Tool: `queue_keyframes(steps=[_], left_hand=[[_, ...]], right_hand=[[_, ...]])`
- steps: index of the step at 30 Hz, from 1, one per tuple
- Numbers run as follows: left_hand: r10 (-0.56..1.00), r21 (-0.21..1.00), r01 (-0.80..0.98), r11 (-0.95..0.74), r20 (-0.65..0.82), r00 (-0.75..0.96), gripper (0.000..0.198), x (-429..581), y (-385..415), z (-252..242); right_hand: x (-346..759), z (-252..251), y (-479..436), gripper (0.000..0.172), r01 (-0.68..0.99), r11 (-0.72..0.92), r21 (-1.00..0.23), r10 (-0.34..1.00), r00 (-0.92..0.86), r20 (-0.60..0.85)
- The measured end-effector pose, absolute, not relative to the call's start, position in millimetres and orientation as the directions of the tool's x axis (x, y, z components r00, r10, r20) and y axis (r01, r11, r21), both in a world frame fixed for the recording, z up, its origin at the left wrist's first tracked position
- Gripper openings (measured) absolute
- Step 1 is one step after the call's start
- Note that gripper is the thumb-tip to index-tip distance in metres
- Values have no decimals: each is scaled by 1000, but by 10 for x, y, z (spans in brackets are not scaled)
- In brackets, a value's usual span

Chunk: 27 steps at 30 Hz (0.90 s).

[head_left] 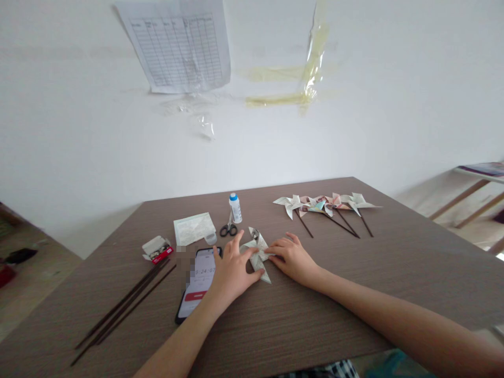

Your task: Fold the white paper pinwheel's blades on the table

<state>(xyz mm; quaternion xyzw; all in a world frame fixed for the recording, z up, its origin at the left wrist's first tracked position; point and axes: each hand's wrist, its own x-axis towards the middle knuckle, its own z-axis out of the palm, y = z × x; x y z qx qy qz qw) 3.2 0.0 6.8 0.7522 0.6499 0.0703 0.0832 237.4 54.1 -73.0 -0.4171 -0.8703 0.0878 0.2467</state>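
A folded paper pinwheel (260, 258) with printed text lies on the brown table between my hands. My left hand (232, 270) holds it down from the left, thumb and index finger on the paper while the other fingers are spread and raised. From the right, my right hand (293, 257) pinches a blade near the middle, its fingers partly hiding the paper. Under my left wrist lies a phone (199, 273) showing a running timer. Black-handled scissors (229, 229) and a white glue bottle (235, 208) with a blue cap are just beyond my left hand.
Several pinwheels on dark sticks (317, 203) lie at the back right. On the left are loose dark sticks (126, 304), an open red-and-white box (158, 249) of small metal pieces, and a stack of paper (193, 227). A white wall (275, 152) stands behind the table.
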Motion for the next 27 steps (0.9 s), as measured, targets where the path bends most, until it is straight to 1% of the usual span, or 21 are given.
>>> queue_keyframes(steps=[4,11,18,23,27], left_hand=[[989,196,970,-140,-27,148,51,29,8,70],[985,159,974,-160,-31,167,50,38,-8,106],[987,192,970,-149,-29,157,50,34,8,90],[987,231,960,-158,24,157,58,34,13,61],[985,222,959,-173,50,166,61,34,6,48]], right_hand=[[2383,-753,554,31,675,649,-350,758,-536,372],[2382,-766,567,31,680,653,-333,752,-531,391],[2394,-752,553,30,681,652,-335,754,-535,380],[2396,-746,555,30,677,651,-342,756,-535,378],[2390,-754,555,30,670,656,-347,751,-535,386]])
